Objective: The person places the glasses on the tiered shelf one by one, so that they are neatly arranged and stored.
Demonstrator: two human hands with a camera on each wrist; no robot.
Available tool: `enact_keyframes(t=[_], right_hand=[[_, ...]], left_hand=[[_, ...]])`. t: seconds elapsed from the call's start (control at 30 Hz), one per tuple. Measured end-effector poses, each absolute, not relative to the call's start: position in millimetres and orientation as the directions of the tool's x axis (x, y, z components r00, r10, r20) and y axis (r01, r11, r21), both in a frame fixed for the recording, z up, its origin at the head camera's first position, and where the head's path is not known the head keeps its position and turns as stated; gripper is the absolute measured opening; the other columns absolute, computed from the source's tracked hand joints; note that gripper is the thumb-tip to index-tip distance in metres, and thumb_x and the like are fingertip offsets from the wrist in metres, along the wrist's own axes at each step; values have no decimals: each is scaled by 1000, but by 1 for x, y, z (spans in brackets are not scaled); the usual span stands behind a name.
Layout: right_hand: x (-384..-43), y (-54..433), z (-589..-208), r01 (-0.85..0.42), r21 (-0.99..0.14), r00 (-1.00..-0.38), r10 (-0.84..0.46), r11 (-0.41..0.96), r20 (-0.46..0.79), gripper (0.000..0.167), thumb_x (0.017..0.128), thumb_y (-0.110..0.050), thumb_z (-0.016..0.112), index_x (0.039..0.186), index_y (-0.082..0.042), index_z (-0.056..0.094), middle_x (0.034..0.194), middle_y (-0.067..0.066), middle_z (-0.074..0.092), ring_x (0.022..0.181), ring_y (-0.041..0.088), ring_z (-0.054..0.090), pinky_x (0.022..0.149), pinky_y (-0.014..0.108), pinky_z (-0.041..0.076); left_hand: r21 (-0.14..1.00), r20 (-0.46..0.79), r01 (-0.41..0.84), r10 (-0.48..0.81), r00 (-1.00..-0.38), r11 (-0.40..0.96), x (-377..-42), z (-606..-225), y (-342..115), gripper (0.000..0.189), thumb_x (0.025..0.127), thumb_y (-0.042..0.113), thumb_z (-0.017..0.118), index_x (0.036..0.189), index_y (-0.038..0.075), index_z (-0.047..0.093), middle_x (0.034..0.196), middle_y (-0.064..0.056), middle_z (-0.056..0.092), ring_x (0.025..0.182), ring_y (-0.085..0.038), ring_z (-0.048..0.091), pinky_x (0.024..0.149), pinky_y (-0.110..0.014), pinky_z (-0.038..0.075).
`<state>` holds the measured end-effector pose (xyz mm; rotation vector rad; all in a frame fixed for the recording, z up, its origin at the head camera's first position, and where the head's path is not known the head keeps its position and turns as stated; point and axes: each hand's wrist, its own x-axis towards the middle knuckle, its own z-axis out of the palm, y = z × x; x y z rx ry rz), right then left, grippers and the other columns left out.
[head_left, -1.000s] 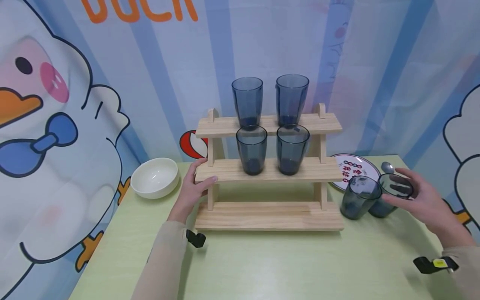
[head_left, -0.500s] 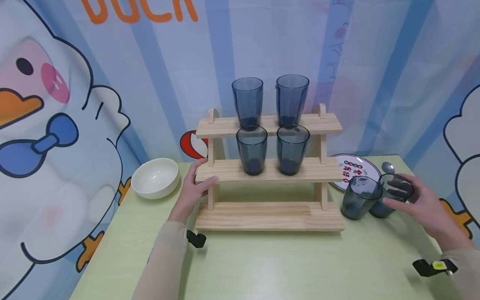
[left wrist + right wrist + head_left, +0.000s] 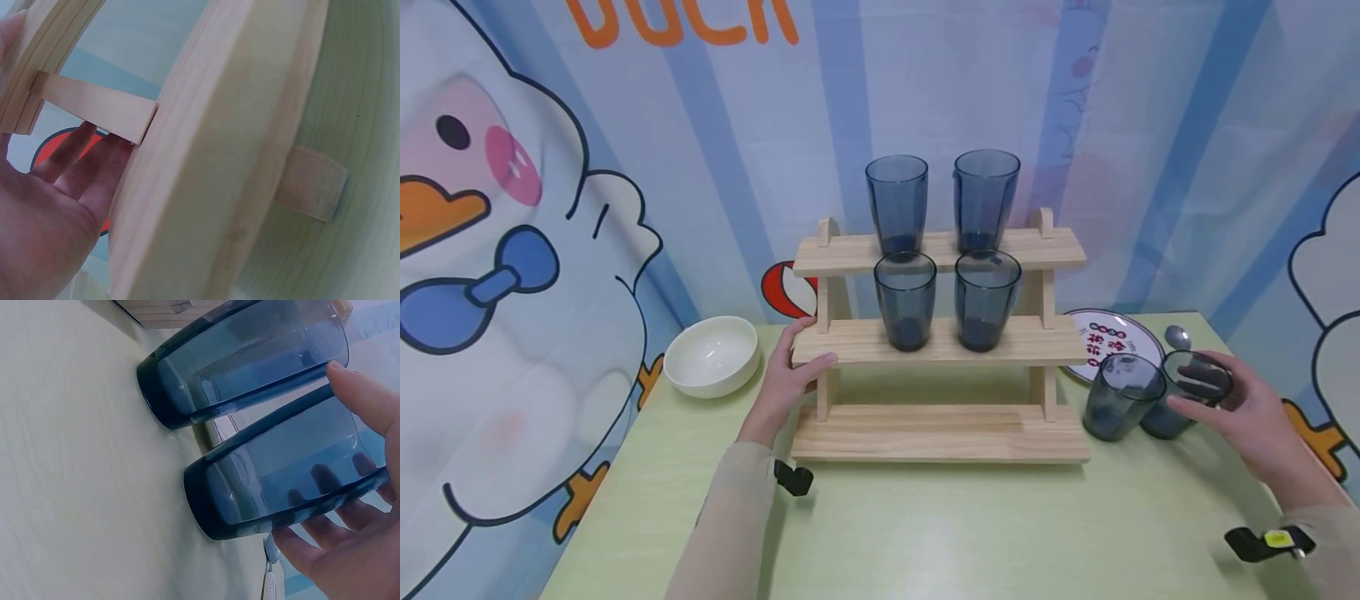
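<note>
A three-tier wooden rack (image 3: 940, 433) stands in the middle of the table. My left hand (image 3: 786, 379) grips the left end of its middle shelf, thumb in front and fingers behind the upright (image 3: 94, 106). Two blue-grey glasses stand side by side right of the rack. My right hand (image 3: 1255, 417) holds the outer glass (image 3: 275, 475) near its rim, thumb on one side and fingers round the other. The inner glass (image 3: 1120, 400) is right beside it. Two more glasses sit on the top shelf (image 3: 940, 246), two on the middle shelf (image 3: 865, 342).
A white bowl (image 3: 711, 358) sits on the table left of the rack. Behind the glasses at right lie a plate (image 3: 1112, 333) with red lettering and a spoon (image 3: 1177, 337). A cartoon duck curtain (image 3: 737, 150) hangs behind the table (image 3: 925, 533).
My right hand has sunk slightly and its fingers have settled round the outer glass. My left hand stays on the rack; the other glasses have not moved.
</note>
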<state>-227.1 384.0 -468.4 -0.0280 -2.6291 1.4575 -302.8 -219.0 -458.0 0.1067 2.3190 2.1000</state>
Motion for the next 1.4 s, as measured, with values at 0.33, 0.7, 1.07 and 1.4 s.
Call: enact_keyframes(t=[0.33,0.7,1.07,1.4], right_hand=[[-219,384,-475,-62,-872,-974,160,486,159,85,96,-21,80,166,-22,31,126,-19,52,104,-12,50,80,5,49],[-204,384,-455,-154,-890,-949,186,428,253,81,96,-4,75,164,-22,34,119,-30,54,104,-15,55,81,3,48],[-191,385,-437,-374,-905,-883,222,202,414,74,92,20,64,155,-15,48,125,-16,61,107,-6,61,84,4,48],[-183,380,-418,-540,-842,-831,153,9,534,71,92,29,50,155,-4,47,131,-5,66,114,5,61,90,7,46]], left_hand=[[995,44,50,64,-997,91,-300,-457,-218,66,100,22,74,154,36,40,152,-11,46,123,-36,59,102,-56,52],[994,44,50,63,-997,97,-301,-458,-218,66,100,23,74,155,36,40,152,-12,46,122,-36,59,100,-53,53],[994,41,47,63,-997,97,-300,-457,-218,67,100,22,74,155,36,39,154,-10,45,116,-33,64,101,-53,54],[995,35,41,67,-997,87,-302,-458,-219,68,100,23,75,156,35,39,155,-10,44,119,-34,61,104,-56,52]])
